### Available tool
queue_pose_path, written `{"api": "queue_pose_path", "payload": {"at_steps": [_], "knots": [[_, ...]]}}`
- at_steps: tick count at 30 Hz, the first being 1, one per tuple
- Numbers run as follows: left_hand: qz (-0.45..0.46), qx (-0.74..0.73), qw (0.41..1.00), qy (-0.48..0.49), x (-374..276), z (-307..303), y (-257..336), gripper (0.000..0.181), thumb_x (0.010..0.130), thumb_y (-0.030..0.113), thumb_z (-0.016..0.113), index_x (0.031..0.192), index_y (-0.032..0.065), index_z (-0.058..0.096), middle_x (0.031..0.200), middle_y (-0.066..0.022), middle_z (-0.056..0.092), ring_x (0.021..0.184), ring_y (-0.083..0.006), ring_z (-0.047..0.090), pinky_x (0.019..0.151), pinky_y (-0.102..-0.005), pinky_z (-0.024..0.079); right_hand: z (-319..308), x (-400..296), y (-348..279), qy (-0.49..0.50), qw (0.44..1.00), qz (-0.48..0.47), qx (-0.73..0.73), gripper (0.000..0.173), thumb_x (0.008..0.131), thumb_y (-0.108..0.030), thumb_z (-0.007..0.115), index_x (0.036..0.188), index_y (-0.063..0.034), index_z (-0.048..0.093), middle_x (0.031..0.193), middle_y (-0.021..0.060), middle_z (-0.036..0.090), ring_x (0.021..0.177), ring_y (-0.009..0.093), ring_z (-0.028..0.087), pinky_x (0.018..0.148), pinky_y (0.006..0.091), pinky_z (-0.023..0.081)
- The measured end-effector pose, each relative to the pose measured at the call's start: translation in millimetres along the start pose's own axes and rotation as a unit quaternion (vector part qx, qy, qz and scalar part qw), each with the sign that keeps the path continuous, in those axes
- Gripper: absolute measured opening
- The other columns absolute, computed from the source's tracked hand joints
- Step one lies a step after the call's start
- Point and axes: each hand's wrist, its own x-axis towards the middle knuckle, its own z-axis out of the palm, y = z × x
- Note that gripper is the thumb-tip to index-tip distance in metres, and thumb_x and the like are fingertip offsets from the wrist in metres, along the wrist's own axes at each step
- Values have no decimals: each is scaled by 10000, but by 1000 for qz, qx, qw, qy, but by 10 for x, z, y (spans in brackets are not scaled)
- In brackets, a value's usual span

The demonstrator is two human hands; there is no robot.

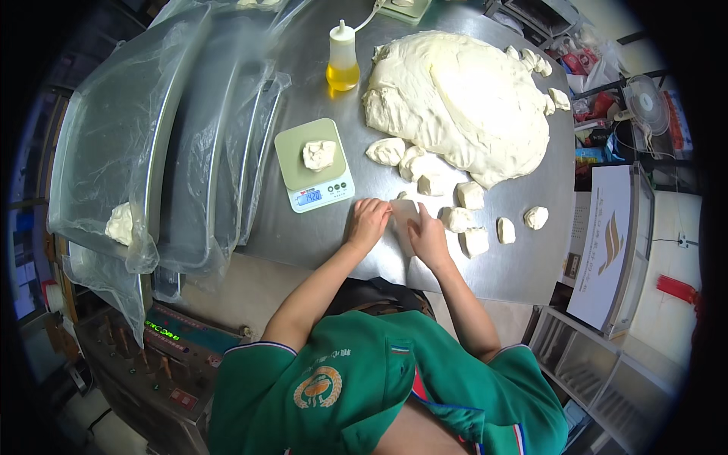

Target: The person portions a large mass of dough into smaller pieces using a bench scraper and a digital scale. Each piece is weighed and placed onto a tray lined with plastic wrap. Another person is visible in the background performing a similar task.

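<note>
My right hand [426, 234] grips a pale translucent dough scraper [404, 219], held on the steel table. Beside it, my left hand [369, 222] rests with bent fingers, its fingertips close to the scraper's edge; whether anything is under them cannot be seen. A digital kitchen scale [311, 173] stands ahead of the left hand, with a dough piece [319, 155] on its platform and its display lit. Several cut dough pieces [470, 195] lie around the right hand. Beyond them spreads a large mound of white dough [455, 105].
A squeeze bottle of yellow oil [342, 57] stands upright behind the scale. On the left, plastic-covered metal trays [187, 131] overlap, one with a dough piece [119, 224] in it. Small dough bits [529, 60] lie beyond the mound. The steel table's [523, 273] near edge runs before my body.
</note>
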Motion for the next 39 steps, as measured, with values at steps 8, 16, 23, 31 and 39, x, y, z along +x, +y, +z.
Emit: {"api": "queue_pose_path", "payload": {"at_steps": [8, 16, 23, 31, 39], "knots": [[171, 164, 969, 65, 627, -819, -80, 101, 687, 81, 611, 787, 68, 605, 785, -89, 581, 741, -284, 549, 709, -431, 428, 52, 27, -46, 0, 997, -6, -78, 378, 847, -99, 587, 1198, 34, 536, 706, 257, 632, 677, 421, 634, 647, 488, 507], [21, 127, 989, 67, 456, -875, -188, 280, 788, 162, 699, 1036, 59, 618, 1097, -100, 600, 1060, -298, 551, 916, -437, 423, -42, -518, 52, -33, 994, -17, -105, 310, 820, -79, 607, 1126, -39, 588, 767, 185, 659, 684, 364, 649, 644, 445, 521], [109, -18, 991, -81, 319, 45, 268, 222, 769, 72, 686, 984, 52, 637, 981, -68, 605, 948, -265, 573, 837, -400, 458, -83, -532, 175, -32, 995, -7, -97, 314, 826, -85, 627, 1133, -35, 595, 756, 200, 657, 687, 378, 647, 639, 456, 510], [47, -30, 998, -29, 121, 104, 121, 131, 783, 35, 657, 911, 61, 653, 930, -57, 619, 904, -254, 584, 818, -376, 457, -101, -194, 89, 72, 997, 12, -1, 318, 845, -78, 617, 1132, 55, 590, 646, 235, 604, 601, 405, 618, 586, 433, 503], [24, -53, 998, -15, -29, 66, 82, 94, 767, 49, 685, 847, 65, 639, 870, -52, 592, 877, -252, 568, 796, -370, 444, -97, -90, 79, 19, 999, 25, -39, 406, 839, -119, 602, 1199, 65, 567, 709, 259, 637, 668, 418, 638, 646, 478, 508]]}}
